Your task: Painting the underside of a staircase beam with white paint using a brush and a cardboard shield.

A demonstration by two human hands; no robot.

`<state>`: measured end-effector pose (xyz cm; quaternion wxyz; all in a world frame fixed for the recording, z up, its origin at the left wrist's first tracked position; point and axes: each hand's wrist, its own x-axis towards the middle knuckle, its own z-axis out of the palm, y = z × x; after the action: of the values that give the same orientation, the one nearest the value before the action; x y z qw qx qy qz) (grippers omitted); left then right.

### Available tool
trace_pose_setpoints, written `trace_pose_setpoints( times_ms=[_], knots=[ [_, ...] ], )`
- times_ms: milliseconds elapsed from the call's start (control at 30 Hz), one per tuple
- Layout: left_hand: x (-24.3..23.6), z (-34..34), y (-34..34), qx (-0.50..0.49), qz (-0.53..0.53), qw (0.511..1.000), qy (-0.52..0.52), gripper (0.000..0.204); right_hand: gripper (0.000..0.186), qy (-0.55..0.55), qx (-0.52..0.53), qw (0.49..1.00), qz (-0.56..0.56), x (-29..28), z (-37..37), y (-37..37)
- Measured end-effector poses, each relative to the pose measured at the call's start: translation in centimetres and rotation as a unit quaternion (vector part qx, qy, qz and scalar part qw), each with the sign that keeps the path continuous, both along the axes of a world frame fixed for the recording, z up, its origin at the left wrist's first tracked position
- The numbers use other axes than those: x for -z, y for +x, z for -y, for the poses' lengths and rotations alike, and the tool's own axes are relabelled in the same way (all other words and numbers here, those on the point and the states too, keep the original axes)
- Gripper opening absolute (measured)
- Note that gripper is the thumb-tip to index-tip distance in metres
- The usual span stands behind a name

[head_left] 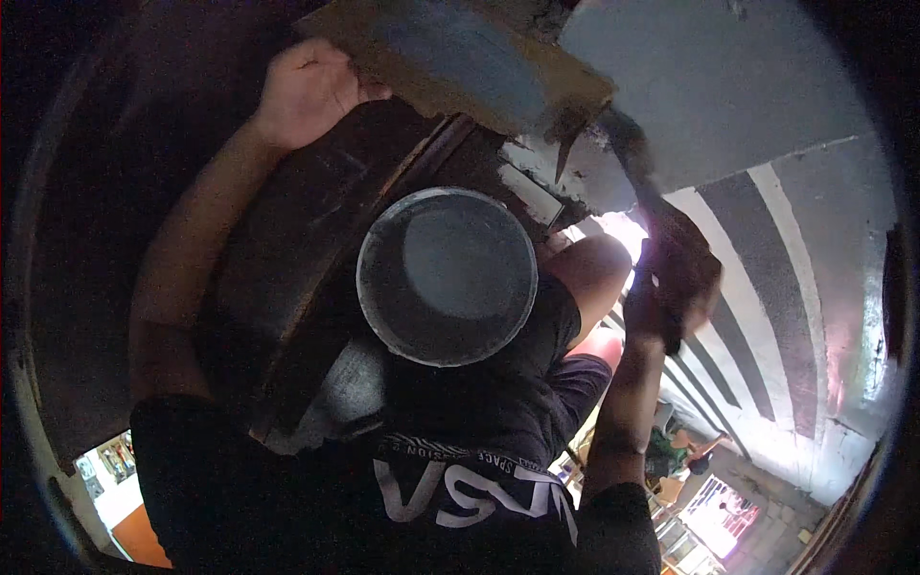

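You have one round bucket (448, 278) in the middle of the view, one brush-like tool (632, 153), one brown board (460, 57) and your two hands around them. The tool lies up and to the right of the bucket, dark and blurred, so its exact kind is hard to tell; its long axis slants, running from your grip upward and a little left, with the far end pointing at the board's right end. You cannot tell from this view whether that end touches the board. Your right hand (676, 273), right of the bucket, is closed around the tool's lower part. Your left hand (311, 91), up and left of the bucket, is at the board's left edge with the thumb sticking out to the right; how far its fingers close, or whether they grip, you cannot tell. The board sits above the bucket, its long axis sloping down to the right, with one bluish-grey patch on its face. The bucket's mouth faces you, showing a greyish inside with one paler patch. Two bare knees (589, 273) show just right of the bucket, one striped wall (757, 287) farther right, and one other person (676, 450) well apart at its lower right.
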<state>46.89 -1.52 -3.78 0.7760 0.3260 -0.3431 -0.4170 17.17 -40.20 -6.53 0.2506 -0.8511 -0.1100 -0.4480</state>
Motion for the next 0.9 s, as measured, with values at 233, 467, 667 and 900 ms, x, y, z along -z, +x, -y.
trace_pose_setpoints(
  times_ms=[233, 467, 667, 900],
  knots=[
    [-1.2, 1.4, -1.7, 0.014, 0.056, 0.998, -0.021, 0.033, 0.022, -0.308, 0.332, 0.880, 0.143, -8.7, 0.2, -1.1],
    [0.3, 0.8, -2.2, -0.207, 0.273, 0.937, 0.067, 0.009, 0.031, -0.177, 0.063, 0.982, -0.015, -17.3, -8.3, 11.2],
    [-0.1, 0.4, -1.9, -0.136, 0.031, 0.987, 0.079, 0.017, 0.030, -0.032, -0.057, 0.988, -0.140, -19.7, -12.9, 12.3],
    [-0.2, 0.7, -2.0, -0.157, 0.015, 0.984, 0.085, 0.008, 0.038, 0.147, -0.121, 0.975, -0.117, -19.2, -10.7, 15.3]
  ],
)
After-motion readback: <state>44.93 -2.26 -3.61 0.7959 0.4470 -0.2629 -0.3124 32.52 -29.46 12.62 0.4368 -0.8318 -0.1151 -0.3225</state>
